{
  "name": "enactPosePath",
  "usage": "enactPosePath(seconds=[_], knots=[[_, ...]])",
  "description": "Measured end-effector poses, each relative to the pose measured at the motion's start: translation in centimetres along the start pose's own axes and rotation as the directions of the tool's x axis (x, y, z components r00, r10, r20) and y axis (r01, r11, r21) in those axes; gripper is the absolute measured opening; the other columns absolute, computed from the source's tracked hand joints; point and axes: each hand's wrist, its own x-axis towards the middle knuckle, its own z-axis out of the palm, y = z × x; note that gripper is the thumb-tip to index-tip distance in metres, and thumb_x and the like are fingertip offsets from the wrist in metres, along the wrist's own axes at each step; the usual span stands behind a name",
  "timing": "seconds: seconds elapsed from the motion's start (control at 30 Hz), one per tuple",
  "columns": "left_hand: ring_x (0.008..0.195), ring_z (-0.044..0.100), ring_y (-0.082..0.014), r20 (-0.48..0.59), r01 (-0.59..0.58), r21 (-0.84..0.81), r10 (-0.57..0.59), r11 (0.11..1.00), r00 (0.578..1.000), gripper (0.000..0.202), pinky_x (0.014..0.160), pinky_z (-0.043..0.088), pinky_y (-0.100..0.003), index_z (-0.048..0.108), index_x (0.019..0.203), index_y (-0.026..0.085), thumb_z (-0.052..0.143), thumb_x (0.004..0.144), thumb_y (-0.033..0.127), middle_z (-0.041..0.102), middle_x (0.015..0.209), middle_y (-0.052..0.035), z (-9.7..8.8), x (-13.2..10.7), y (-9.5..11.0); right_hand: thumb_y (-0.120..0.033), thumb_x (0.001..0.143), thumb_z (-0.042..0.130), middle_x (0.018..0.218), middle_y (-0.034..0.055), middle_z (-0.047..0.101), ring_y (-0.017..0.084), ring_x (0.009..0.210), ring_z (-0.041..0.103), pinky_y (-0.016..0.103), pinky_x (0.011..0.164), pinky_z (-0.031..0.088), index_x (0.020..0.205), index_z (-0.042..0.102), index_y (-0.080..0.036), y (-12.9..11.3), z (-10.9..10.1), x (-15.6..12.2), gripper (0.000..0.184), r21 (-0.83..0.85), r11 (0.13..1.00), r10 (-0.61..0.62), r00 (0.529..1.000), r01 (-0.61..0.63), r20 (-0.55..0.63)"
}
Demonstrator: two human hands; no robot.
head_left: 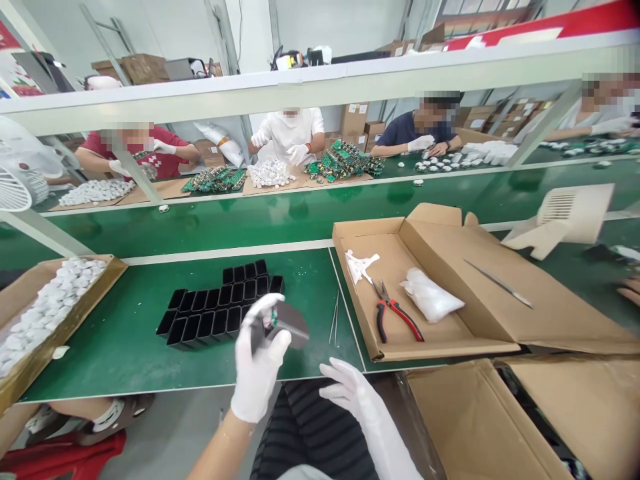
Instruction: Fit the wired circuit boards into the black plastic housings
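Note:
My left hand (260,363), in a white glove, is closed around a small black rectangular housing (286,325) with a bit of green showing inside it, held above the front edge of the green bench (125,347). My right hand (350,390), also gloved, hovers just right of it with fingers spread and nothing in it. Behind the left hand stands a block of several identical open black housings (220,307), upright in rows on the bench.
A cardboard tray of white round parts (45,307) sits at the left. A flat open box (400,293) at the right holds red-handled pliers (395,313), a white bag (430,297) and a glove. More cardboard boxes lie front right. Several people work across the conveyor.

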Motion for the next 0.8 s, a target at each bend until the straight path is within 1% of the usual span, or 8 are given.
enactPosePath(seconds=[0.07, 0.1, 0.17, 0.23, 0.43, 0.53, 0.7, 0.8], knots=[[0.121, 0.049, -0.0278, 0.050, -0.457, 0.380, 0.476, 0.804, 0.878, 0.055, 0.100, 0.045, -0.046, 0.052, 0.121, 0.024, 0.072, 0.072, 0.038, 0.044, 0.135, -0.0106, -1.4, 0.8, -1.7, -0.078, 0.074, 0.036, 0.140, 0.0087, 0.040, 0.012, 0.108, 0.060, 0.036, 0.113, 0.044, 0.135, 0.041, -0.026, -0.3, -0.2, -0.8, 0.080, -0.069, 0.997, -0.030, 0.999, 0.027, -0.042], [0.121, 0.048, -0.0289, 0.148, -0.539, 0.491, 0.544, 0.684, 0.826, 0.054, 0.099, 0.045, -0.048, 0.050, 0.122, 0.024, 0.069, 0.074, 0.039, 0.043, 0.135, -0.0112, -1.9, 1.0, -2.7, -0.077, 0.075, 0.035, 0.139, 0.0085, 0.040, 0.012, 0.108, 0.060, 0.036, 0.113, 0.044, 0.134, 0.042, -0.025, -0.5, -0.3, -1.0, 0.079, -0.093, 0.995, -0.038, 0.997, 0.032, -0.061], [0.111, 0.056, -0.0252, 0.329, -0.506, 0.660, 0.392, 0.555, 0.859, 0.042, 0.089, 0.052, -0.041, 0.057, 0.117, 0.025, 0.065, 0.076, 0.028, 0.050, 0.125, -0.0098, -2.1, 1.3, -4.8, -0.076, 0.076, 0.034, 0.138, 0.0085, 0.042, 0.012, 0.107, 0.060, 0.036, 0.112, 0.044, 0.133, 0.044, -0.024, -0.7, -0.4, -1.3, 0.077, -0.119, 0.992, -0.044, 0.995, 0.033, -0.090], [0.100, 0.060, -0.0235, 0.389, -0.459, 0.730, 0.244, 0.507, 0.888, 0.040, 0.081, 0.055, -0.036, 0.063, 0.111, 0.025, 0.061, 0.073, 0.016, 0.057, 0.113, -0.0090, -1.8, 1.1, -6.2, -0.074, 0.078, 0.033, 0.137, 0.0083, 0.043, 0.012, 0.107, 0.060, 0.035, 0.112, 0.044, 0.131, 0.046, -0.023, -0.6, -0.6, -1.3, 0.075, -0.129, 0.991, -0.043, 0.993, 0.028, -0.111], [0.118, 0.051, -0.0279, 0.285, -0.380, 0.737, 0.253, 0.559, 0.925, 0.046, 0.094, 0.049, -0.040, 0.060, 0.121, 0.025, 0.062, 0.075, 0.020, 0.045, 0.132, -0.0128, -1.7, -1.1, -6.7, -0.074, 0.078, 0.035, 0.135, 0.0102, 0.045, 0.012, 0.105, 0.060, 0.034, 0.114, 0.042, 0.130, 0.048, -0.020, 0.2, -0.5, -0.9, 0.076, -0.089, 0.996, -0.038, 0.994, 0.028, -0.104], [0.108, 0.055, -0.0285, 0.319, -0.301, 0.834, 0.042, 0.462, 0.947, 0.042, 0.085, 0.052, -0.042, 0.060, 0.121, 0.027, 0.060, 0.078, 0.026, 0.052, 0.121, -0.0119, -1.5, -2.0, -7.1, -0.075, 0.077, 0.034, 0.131, 0.0105, 0.048, 0.012, 0.100, 0.061, 0.035, 0.112, 0.043, 0.127, 0.051, -0.019, 0.0, -0.1, -1.0, 0.076, -0.059, 0.997, -0.060, 0.988, 0.051, -0.144], [0.107, 0.055, -0.0269, 0.267, -0.389, 0.779, 0.301, 0.492, 0.915, 0.046, 0.086, 0.051, -0.040, 0.056, 0.123, 0.025, 0.062, 0.077, 0.025, 0.046, 0.127, -0.0141, -1.5, -2.6, -7.1, -0.075, 0.077, 0.036, 0.124, 0.0103, 0.054, 0.013, 0.100, 0.061, 0.036, 0.112, 0.042, 0.123, 0.054, -0.019, -0.2, 0.3, -1.1, 0.075, -0.043, 0.997, -0.064, 0.980, 0.057, -0.190], [0.101, 0.056, -0.0301, 0.270, -0.314, 0.847, 0.163, 0.429, 0.949, 0.040, 0.082, 0.050, -0.046, 0.061, 0.117, 0.026, 0.062, 0.077, 0.028, 0.054, 0.115, -0.0129, -2.0, -2.6, -7.0, -0.075, 0.076, 0.036, 0.121, 0.0104, 0.056, 0.013, 0.099, 0.061, 0.035, 0.113, 0.042, 0.123, 0.056, -0.019, -0.3, 0.5, -1.2, 0.076, -0.039, 0.997, -0.072, 0.967, 0.064, -0.246]])
